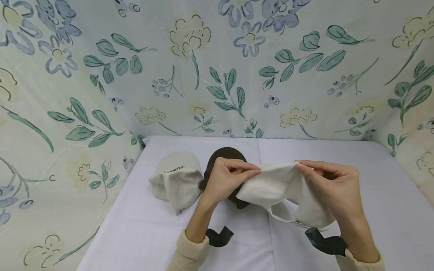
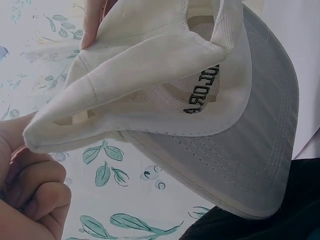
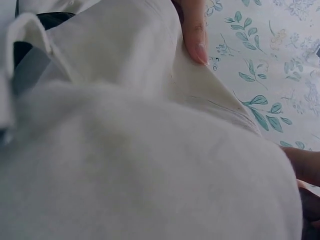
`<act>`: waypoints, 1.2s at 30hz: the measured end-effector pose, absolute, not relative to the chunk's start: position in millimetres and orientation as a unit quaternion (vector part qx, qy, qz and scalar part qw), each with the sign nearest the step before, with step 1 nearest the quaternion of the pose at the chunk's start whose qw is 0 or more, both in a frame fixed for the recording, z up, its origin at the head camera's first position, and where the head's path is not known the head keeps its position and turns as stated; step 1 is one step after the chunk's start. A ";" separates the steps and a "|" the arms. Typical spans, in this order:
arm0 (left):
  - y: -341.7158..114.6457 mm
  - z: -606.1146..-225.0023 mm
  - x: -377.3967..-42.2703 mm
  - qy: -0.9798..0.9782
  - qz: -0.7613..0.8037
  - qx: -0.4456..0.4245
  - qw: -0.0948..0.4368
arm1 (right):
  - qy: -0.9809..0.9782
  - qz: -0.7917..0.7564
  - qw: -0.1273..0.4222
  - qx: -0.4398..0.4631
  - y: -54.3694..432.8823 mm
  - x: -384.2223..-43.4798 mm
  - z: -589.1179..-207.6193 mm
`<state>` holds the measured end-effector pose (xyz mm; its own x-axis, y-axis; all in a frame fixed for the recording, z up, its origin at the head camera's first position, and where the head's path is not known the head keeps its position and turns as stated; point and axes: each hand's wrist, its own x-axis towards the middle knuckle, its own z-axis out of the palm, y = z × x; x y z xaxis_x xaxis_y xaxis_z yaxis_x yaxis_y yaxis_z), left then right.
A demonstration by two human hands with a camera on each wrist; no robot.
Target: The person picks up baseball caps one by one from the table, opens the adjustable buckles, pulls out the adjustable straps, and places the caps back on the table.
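Observation:
Between my two hands hangs a cream baseball cap (image 1: 274, 184), held up above the table with its back strap and small buckle dangling below. My left hand (image 1: 225, 180) pinches the cap's left edge between thumb and fingers. At its upper right, my right hand (image 1: 342, 192) pinches the fabric the same way. The left wrist view looks into the cap, where black lettering (image 2: 202, 90) shows beside the grey underside of the brim (image 2: 220, 165). Close cream fabric (image 3: 140, 165) fills much of the right wrist view.
A dark brown cap (image 1: 225, 151) lies on the table behind my left hand, partly hidden. Left of it sits another off-white cap (image 1: 179, 177) with black lettering. White cloth covers the table (image 1: 142, 233), and a floral curtain (image 1: 217, 75) hangs behind.

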<state>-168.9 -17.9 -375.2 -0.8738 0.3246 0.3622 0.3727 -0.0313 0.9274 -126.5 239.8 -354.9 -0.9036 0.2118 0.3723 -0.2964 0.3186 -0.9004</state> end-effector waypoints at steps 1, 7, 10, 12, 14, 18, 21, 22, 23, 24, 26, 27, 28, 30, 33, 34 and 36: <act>-17.9 -375.6 -169.2 -0.696 -0.673 -0.250 0.021 | -0.783 0.583 0.215 0.029 240.4 -127.0 -355.5; -16.8 -375.9 -169.6 -0.684 -0.690 -0.236 0.023 | -0.791 0.576 0.205 0.027 241.0 -128.7 -356.8; -15.6 -376.3 -169.4 -0.673 -0.703 -0.228 0.026 | -0.797 0.569 0.203 0.020 240.3 -129.2 -357.3; -14.5 -376.8 -169.3 -0.667 -0.710 -0.224 0.032 | -0.800 0.565 0.202 0.018 239.9 -129.9 -358.1; -13.5 -377.5 -169.3 -0.662 -0.715 -0.219 0.036 | -0.801 0.563 0.203 0.018 239.6 -131.1 -359.2; -11.8 -379.0 -169.6 -0.660 -0.721 -0.203 0.051 | -0.798 0.567 0.204 0.025 238.8 -134.5 -361.8; -11.4 -379.9 -170.6 -0.667 -0.718 -0.187 0.068 | -0.797 0.569 0.200 0.036 238.0 -136.2 -363.5; -11.5 -380.2 -170.9 -0.670 -0.716 -0.183 0.073 | -0.798 0.568 0.199 0.040 237.6 -136.5 -364.0; -11.6 -380.3 -171.3 -0.671 -0.716 -0.179 0.077 | -0.800 0.565 0.197 0.043 237.4 -136.7 -364.5; -11.7 -380.4 -171.6 -0.672 -0.715 -0.174 0.080 | -0.800 0.566 0.195 0.045 237.2 -136.8 -364.9; -12.1 -381.2 -172.6 -0.673 -0.716 -0.166 0.083 | -0.800 0.566 0.192 0.048 236.6 -137.1 -365.5; -12.3 -381.4 -173.0 -0.673 -0.717 -0.163 0.084 | -0.802 0.564 0.192 0.049 236.3 -137.3 -365.9; -12.5 -381.7 -173.4 -0.673 -0.717 -0.160 0.085 | -0.804 0.560 0.193 0.050 236.0 -137.4 -366.3; -12.7 -382.4 -174.1 -0.674 -0.717 -0.156 0.086 | -0.806 0.556 0.195 0.052 235.5 -137.3 -366.8; -12.9 -383.5 -175.4 -0.675 -0.718 -0.148 0.086 | -0.808 0.551 0.200 0.056 235.2 -136.9 -367.0; -13.1 -384.0 -175.9 -0.675 -0.719 -0.144 0.085 | -0.809 0.549 0.202 0.057 235.2 -136.6 -366.8; -13.7 -384.8 -176.9 -0.676 -0.719 -0.137 0.085 | -0.810 0.545 0.206 0.061 235.7 -135.9 -366.4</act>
